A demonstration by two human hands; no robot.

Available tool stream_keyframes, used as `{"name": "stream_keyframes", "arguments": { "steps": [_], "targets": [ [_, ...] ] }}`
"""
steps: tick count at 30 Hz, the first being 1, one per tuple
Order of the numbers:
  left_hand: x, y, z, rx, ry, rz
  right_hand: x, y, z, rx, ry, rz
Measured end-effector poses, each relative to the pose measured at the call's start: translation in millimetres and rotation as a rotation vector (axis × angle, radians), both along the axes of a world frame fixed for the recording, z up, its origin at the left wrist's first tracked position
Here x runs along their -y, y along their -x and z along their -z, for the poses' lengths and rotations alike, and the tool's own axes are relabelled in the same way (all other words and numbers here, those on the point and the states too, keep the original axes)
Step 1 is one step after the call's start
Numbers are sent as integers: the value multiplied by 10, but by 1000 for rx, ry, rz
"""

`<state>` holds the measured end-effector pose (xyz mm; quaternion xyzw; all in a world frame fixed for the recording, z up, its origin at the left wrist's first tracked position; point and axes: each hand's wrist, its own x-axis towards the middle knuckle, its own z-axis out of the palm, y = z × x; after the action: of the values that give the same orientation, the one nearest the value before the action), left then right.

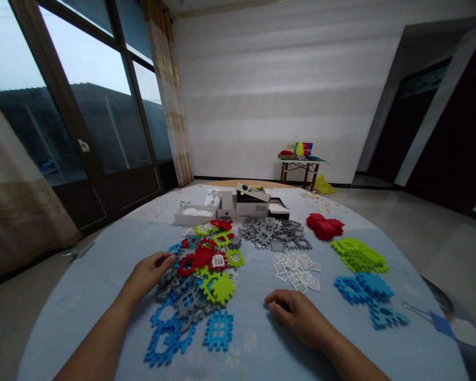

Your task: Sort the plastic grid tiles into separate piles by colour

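My left hand [148, 272] is at the left edge of a mixed pile of interlocking plastic tiles, its fingers loosely bent beside some grey tiles [164, 286]. No tile shows in its grasp. Red tiles [203, 255], lime-green tiles [223, 288] and blue tiles [162, 338] lie jumbled in that pile. A blue window-frame tile [218, 330] lies by itself at the pile's near right. Over the bare cloth, my right hand [295, 312] hovers or rests with curled fingers and a gap by the thumb; nothing is visible in it. Just beyond it are white lattice pieces [297, 270].
Sorted heaps stand around the right side: grey tiles [275, 233], red tiles [325, 226], green tiles [360, 255] and blue tiles [365, 291]. Open boxes [252, 209] and a white tray [194, 216] stand at the back of the cloth-covered round table [83, 301]. A small side table [303, 161] is by the wall.
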<state>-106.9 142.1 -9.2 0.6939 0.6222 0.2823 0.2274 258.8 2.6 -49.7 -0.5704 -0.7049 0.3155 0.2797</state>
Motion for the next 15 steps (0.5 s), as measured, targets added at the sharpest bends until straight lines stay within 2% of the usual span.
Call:
{"name": "stream_keyframes", "arguments": {
  "steps": [4,8,12,15],
  "targets": [
    [53,-45,-61,-76,126,123,3,1,5,12,2,3],
    [96,-63,-122,-129,184,164,7,6,-4,22,2,18],
    [61,-37,-101,-169,200,209,6,14,-16,27,0,28],
    [26,-44,-122,-130,240,221,3,17,-27,32,-11,31]
  ]
}}
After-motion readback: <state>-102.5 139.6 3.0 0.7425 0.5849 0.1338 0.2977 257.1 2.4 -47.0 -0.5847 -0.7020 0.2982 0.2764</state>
